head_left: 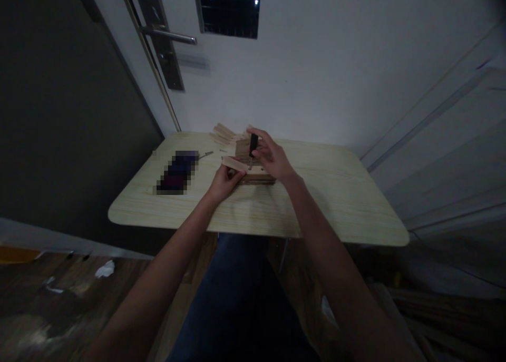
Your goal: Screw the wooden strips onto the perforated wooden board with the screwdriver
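Observation:
Near the middle of the table, my right hand (272, 154) grips the black handle of a screwdriver (253, 143). The tool stands nearly upright, its tip down at a light wooden strip (255, 170) with dark spots that look like screws or holes. My left hand (226, 182) is closed on another pale wooden strip (234, 164), which slants across the end of the first one. Both strips rest over a stack of brown cardboard (258, 182). Behind my hands lies a loose pile of wooden strips (224, 134).
A pixelated dark object (177, 172) lies on the left of the table (336, 204), with a thin metal tool (205, 155) beside it. A small screw or nail (223, 150) lies nearby. The white door (316, 61) with its handle (169, 36) rises behind the table.

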A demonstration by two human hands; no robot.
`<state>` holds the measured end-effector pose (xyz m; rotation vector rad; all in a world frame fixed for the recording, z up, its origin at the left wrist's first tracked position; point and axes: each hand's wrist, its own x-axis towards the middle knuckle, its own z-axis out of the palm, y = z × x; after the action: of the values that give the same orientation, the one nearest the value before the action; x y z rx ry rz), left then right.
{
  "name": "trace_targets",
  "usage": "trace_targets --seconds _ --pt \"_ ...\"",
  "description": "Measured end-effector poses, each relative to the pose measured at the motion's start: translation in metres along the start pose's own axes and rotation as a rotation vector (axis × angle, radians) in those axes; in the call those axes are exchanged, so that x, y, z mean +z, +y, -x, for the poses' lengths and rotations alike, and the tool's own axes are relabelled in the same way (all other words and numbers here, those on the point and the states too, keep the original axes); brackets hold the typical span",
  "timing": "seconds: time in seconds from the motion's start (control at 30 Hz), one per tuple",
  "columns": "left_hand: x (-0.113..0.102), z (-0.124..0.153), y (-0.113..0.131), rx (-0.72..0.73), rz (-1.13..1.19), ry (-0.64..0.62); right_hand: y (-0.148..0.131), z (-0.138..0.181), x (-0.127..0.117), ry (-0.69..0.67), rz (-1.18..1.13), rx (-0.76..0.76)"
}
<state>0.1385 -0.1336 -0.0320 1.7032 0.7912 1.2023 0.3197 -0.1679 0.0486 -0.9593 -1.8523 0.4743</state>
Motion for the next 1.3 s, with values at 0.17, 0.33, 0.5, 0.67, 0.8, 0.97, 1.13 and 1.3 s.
trace_targets --seconds 0.17,0.33,0.5,0.67,0.8,0.97,1.13,1.3 --pt "0.000 0.000 0.000 -0.008 0.019 -0.009 0.000 -0.001 0.001 0.027 0.087 0.038" --pt "0.001 0.000 0.001 0.009 0.064 -0.014 -0.004 -0.004 0.003 0.047 0.209 0.079" --pt "0.002 -0.001 0.001 0.014 0.054 -0.014 -0.002 0.000 0.008 0.062 0.238 0.052" --pt "0.002 0.000 -0.002 0.007 0.067 0.000 -0.005 0.004 0.005 0.028 0.214 0.066" --pt "0.002 0.001 0.001 0.019 0.055 -0.012 -0.005 0.004 0.002 -0.008 0.149 0.036" --pt "0.001 0.000 0.002 0.005 0.028 -0.004 0.000 0.006 0.004 0.013 0.134 0.067" --pt "0.001 -0.001 0.000 -0.020 0.029 0.007 0.005 0.005 0.006 0.033 0.126 0.083" --pt "0.001 -0.002 -0.002 -0.020 0.051 -0.013 0.007 0.003 0.007 0.046 0.083 0.086"
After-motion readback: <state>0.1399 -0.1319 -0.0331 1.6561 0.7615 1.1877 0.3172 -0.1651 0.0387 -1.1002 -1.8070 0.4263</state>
